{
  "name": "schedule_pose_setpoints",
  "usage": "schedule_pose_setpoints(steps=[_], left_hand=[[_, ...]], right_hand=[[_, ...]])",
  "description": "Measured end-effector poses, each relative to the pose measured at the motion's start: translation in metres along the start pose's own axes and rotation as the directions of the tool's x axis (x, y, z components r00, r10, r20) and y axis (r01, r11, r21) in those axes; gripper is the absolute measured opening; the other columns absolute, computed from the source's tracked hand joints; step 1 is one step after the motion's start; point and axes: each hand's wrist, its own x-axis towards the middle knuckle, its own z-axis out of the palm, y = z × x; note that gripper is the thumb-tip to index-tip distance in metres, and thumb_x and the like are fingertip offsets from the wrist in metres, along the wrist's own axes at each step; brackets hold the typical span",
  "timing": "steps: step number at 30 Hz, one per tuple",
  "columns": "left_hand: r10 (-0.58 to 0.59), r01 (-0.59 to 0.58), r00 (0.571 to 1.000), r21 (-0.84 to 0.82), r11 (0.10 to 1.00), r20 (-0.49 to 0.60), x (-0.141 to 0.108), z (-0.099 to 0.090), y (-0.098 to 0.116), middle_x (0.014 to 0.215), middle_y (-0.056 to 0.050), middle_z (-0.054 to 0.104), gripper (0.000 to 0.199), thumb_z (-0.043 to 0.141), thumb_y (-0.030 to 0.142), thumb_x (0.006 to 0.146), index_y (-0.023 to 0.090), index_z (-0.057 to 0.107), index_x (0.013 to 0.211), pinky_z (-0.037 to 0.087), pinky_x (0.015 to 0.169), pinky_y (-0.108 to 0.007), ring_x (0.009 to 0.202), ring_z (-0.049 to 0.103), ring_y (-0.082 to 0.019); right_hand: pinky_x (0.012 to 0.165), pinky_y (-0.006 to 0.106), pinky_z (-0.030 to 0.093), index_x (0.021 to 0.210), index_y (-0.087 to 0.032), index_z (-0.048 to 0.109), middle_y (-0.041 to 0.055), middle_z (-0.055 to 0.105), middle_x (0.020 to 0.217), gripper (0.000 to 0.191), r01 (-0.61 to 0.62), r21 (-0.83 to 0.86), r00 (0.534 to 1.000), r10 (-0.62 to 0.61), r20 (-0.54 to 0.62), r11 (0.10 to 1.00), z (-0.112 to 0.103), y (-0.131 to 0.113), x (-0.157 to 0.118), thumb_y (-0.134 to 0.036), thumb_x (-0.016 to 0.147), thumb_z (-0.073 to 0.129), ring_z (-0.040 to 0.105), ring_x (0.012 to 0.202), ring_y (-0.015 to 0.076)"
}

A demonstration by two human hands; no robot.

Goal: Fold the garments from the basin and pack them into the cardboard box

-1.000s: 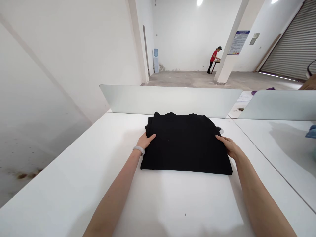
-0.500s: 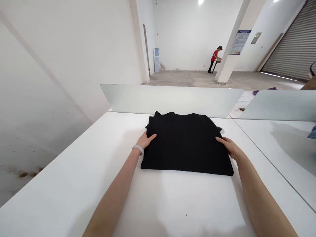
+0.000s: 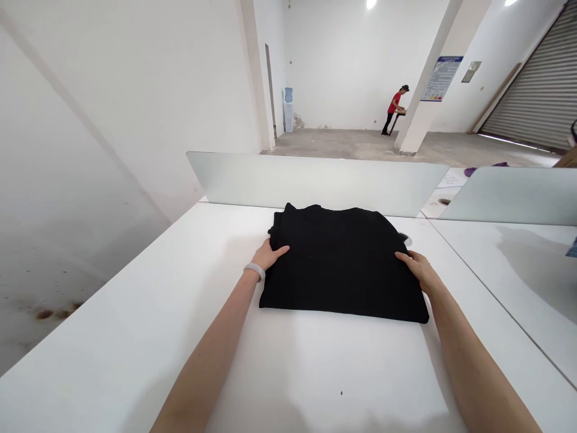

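A folded black garment (image 3: 342, 261) lies flat on the white table (image 3: 135, 313), its collar edge toward the far side. My left hand (image 3: 269, 255), with a pale bangle (image 3: 255, 272) on the wrist, rests on the garment's left edge. My right hand (image 3: 418, 269) lies on its right edge. Both hands sit flat on the cloth without bunching it. The fold layers under the garment are hidden.
A frosted panel (image 3: 315, 183) stands along the table's far edge, and another panel (image 3: 509, 195) stands to the right. A cable grommet (image 3: 404, 240) sits behind the garment. Far off, a person in a red shirt (image 3: 395, 103) stands at a small table near a pillar (image 3: 428, 78).
The whole view slides slightly to the right as the camera shifts. Both hands stay on the garment's edges, and the garment keeps its shape.
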Motion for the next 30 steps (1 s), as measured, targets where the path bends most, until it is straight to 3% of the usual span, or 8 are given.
schedule_pose_setpoints(steps=[5, 18, 24, 30], left_hand=[[0.006, -0.006, 1.000, 0.004, 1.000, 0.003, 0.0009, -0.0002, -0.0013, 0.135, -0.014, 0.054, 0.073, 0.068, 0.055, 0.074, 0.017, 0.044, 0.131, 0.046, 0.093, -0.036, 0.119, 0.055, -0.029], [0.000, 0.000, 1.000, 0.021, 1.000, 0.010, -0.0005, -0.0010, 0.0012, 0.137, -0.015, 0.051, 0.080, 0.068, 0.058, 0.073, 0.017, 0.041, 0.135, 0.045, 0.095, -0.039, 0.120, 0.053, -0.032], [0.006, -0.006, 1.000, 0.030, 1.000, 0.013, -0.0032, -0.0021, 0.0030, 0.140, -0.016, 0.048, 0.093, 0.067, 0.059, 0.074, 0.018, 0.023, 0.146, 0.044, 0.097, -0.041, 0.121, 0.052, -0.032], [0.033, -0.033, 0.999, 0.056, 0.998, 0.004, -0.0024, -0.0019, 0.0022, 0.139, -0.016, 0.049, 0.087, 0.066, 0.059, 0.074, 0.017, 0.031, 0.142, 0.044, 0.098, -0.042, 0.121, 0.052, -0.032]], right_hand=[[0.061, 0.028, 0.053, 0.093, -0.016, 0.061, 0.0104, 0.069, 0.087, 0.037, -0.010, 0.061, 0.999, 0.007, 0.052, 0.998, -0.0008, 0.0011, -0.0019, -0.047, 0.073, 0.067, 0.066, 0.077, 0.0223], [0.062, 0.025, 0.053, 0.097, -0.014, 0.061, 0.0108, 0.069, 0.091, 0.034, -0.053, 0.079, 0.997, 0.049, 0.051, 0.995, -0.0006, -0.0019, -0.0032, -0.039, 0.075, 0.069, 0.066, 0.077, 0.0192], [0.060, 0.026, 0.053, 0.097, -0.014, 0.060, 0.0113, 0.068, 0.091, 0.037, -0.017, 0.057, 0.999, 0.015, 0.035, 0.998, -0.0005, 0.0002, -0.0020, -0.042, 0.074, 0.068, 0.066, 0.075, 0.0198], [0.059, 0.026, 0.053, 0.095, -0.013, 0.062, 0.0113, 0.068, 0.089, 0.035, -0.035, 0.064, 0.998, 0.032, 0.047, 0.997, 0.0001, -0.0022, -0.0046, -0.041, 0.075, 0.068, 0.066, 0.074, 0.0197]])
